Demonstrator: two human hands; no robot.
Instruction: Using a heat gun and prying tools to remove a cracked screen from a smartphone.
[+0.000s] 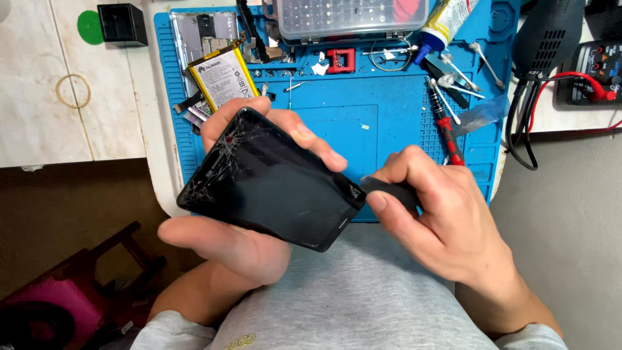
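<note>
One cracked phone (272, 178); two hands; one pry tool (389, 190)

A phone-repair workbench: beyond the hands lies a blue repair mat (402, 116) strewn with a loose battery (223, 78), screwdriver (447, 133), tweezers (453, 71), glue tube (444, 23) and bit case (350, 16); a multimeter (599, 71) sits far right.

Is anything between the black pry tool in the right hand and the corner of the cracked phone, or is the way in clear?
Nothing visible stands between them. The right hand holds the black pry tool with its tip already at the corner of the cracked phone, which the left hand cradles. The left fingers grip the far edge, away from that corner.
</note>
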